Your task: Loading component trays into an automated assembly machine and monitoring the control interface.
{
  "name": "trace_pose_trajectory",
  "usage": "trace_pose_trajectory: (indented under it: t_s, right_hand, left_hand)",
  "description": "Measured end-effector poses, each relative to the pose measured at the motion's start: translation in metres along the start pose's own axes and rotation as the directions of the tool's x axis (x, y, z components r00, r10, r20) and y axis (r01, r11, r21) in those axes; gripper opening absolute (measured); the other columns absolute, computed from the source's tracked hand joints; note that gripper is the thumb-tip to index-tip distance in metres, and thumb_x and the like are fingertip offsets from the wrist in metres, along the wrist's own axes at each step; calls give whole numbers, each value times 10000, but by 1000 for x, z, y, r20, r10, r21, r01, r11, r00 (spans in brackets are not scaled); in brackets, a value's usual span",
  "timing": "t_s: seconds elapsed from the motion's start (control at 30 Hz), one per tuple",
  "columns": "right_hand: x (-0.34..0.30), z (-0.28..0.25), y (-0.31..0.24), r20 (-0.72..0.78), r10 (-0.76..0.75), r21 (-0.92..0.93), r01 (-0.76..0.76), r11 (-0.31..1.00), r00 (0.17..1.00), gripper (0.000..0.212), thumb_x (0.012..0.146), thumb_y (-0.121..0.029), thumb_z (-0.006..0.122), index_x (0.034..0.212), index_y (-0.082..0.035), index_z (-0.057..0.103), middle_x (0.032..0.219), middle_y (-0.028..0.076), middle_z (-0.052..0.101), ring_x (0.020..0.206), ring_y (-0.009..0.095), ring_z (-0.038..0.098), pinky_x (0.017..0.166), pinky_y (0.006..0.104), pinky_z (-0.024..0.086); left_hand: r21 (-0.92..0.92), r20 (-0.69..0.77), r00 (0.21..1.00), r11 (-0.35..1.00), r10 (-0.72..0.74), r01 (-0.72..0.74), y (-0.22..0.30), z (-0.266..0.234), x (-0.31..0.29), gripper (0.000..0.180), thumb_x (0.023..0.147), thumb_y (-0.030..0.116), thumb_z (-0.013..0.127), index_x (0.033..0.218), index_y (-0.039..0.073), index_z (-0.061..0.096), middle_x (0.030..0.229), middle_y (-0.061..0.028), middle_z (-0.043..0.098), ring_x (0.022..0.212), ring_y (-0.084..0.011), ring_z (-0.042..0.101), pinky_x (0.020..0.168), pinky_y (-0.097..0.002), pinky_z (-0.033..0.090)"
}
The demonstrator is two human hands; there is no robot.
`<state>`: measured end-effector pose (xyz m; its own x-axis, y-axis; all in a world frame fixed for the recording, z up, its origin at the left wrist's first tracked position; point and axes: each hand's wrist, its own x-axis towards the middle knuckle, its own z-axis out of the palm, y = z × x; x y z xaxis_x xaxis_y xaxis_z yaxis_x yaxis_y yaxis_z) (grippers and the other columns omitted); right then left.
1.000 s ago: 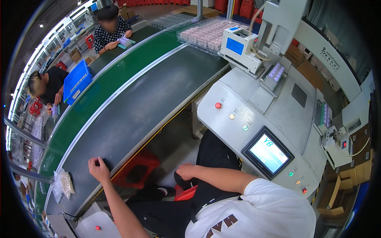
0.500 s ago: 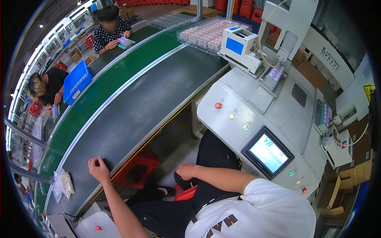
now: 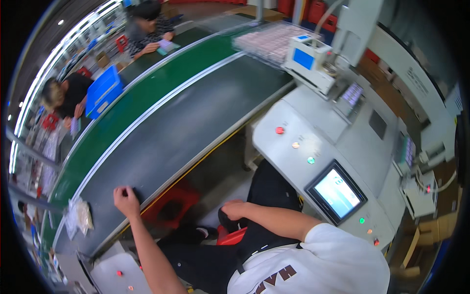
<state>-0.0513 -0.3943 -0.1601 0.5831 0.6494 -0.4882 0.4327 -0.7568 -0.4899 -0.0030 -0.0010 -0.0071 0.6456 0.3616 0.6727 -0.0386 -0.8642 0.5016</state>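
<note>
My left hand (image 3: 127, 202) rests at the near edge of the grey worktop (image 3: 191, 115), its fingers curled loosely inward with nothing visible in them. Low in front of my body, my right hand (image 3: 234, 209) lies against a dark, rounded thing (image 3: 224, 221) by my leg. Its fingers bend down over that thing and their tips are hidden, so I cannot make out what they hold. A clear plastic bag of small pale parts (image 3: 83, 218) lies on the worktop, left of my left hand.
To the right stands a white machine with a touch screen (image 3: 336, 192), a red button (image 3: 279, 130) and a purple-filled fixture (image 3: 350, 95). Trays of pale pink parts (image 3: 271, 41) sit at the far end. Across the green belt (image 3: 147, 88) are a blue bin (image 3: 105, 91) and two people handling purple parts.
The view has turned slightly, so the scene sits a little to the right, and the picture is blurred. Both my hands keep nearly the same pose and place.
</note>
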Motion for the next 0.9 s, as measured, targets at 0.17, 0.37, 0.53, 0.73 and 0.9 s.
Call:
trace_pose_trajectory:
  t_s: [0.17, 0.37, 0.53, 0.73, 0.9]
  right_hand:
    - [8, 1, -10, 77, -33, -63, 38, 997, 996, 288, 845, -179, 630, 1067, -55, 766, 1108, 221, 751, 1065, 414, 721, 886, 541, 588]
    - [1, 13, 22, -94, -129, -59, 124, 991, 987, 407, 861, -117, 654, 1259, -50, 711, 1108, 268, 733, 1107, 456, 682, 996, 526, 550]
    - [7, 10, -2, -20, -167, -92, 165, 982, 986, 384, 844, -87, 664, 1218, -14, 716, 918, 229, 745, 987, 422, 706, 926, 513, 555]
    - [15, 14, 6, -43, -197, -46, 195, 980, 979, 358, 827, -82, 687, 1172, -2, 733, 908, 226, 746, 931, 422, 720, 881, 502, 567]
    - [13, 14, 11, -69, -171, -43, 168, 985, 983, 350, 827, -84, 698, 1165, 1, 738, 916, 240, 745, 932, 425, 723, 882, 501, 570]
  left_hand:
    - [71, -20, 997, 995, -75, 76, 6, -13, -1, 175, 835, 155, 716, 747, 20, 649, 789, -160, 624, 744, -363, 612, 700, -444, 512]
    - [-5, -142, 988, 998, -57, 56, 9, 14, -3, 170, 789, 148, 706, 700, 18, 642, 867, -213, 662, 876, -442, 636, 774, -518, 526]
    - [-89, -164, 973, 985, -160, 147, 12, -12, -11, 113, 814, 61, 690, 739, -6, 638, 898, -193, 636, 942, -396, 625, 840, -469, 541]
    - [-107, -205, 965, 984, -162, 142, 16, -22, -10, 105, 823, 61, 701, 762, -10, 653, 894, -175, 634, 911, -385, 623, 817, -453, 539]
    - [-455, -253, 859, 839, -444, 299, 28, -38, -24, 131, 885, 74, 749, 833, -14, 668, 880, -109, 659, 747, -193, 654, 679, -309, 521]
